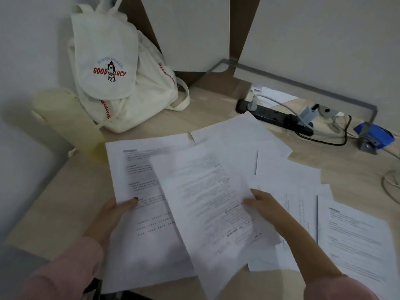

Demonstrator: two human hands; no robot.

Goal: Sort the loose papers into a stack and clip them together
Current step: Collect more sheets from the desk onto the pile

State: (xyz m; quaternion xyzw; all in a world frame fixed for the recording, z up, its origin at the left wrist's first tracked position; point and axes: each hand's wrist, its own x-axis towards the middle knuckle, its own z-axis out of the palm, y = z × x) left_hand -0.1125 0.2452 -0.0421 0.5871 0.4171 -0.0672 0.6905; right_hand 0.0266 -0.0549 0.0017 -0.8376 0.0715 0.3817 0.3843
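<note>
Both arms wear soft, loose pink fabric sleeves. The left hand (110, 215) shows a thumbnail painted in dark polish (the other nails are hidden). The right hand (263, 205) is blurred, its sleeve pushed back, leaving the forearm bare.

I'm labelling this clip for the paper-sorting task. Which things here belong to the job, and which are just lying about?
Part of the job: loose papers, held sheet, left hand, right hand.

Lying about: canvas backpack, power strip, blue object, cables.
</note>
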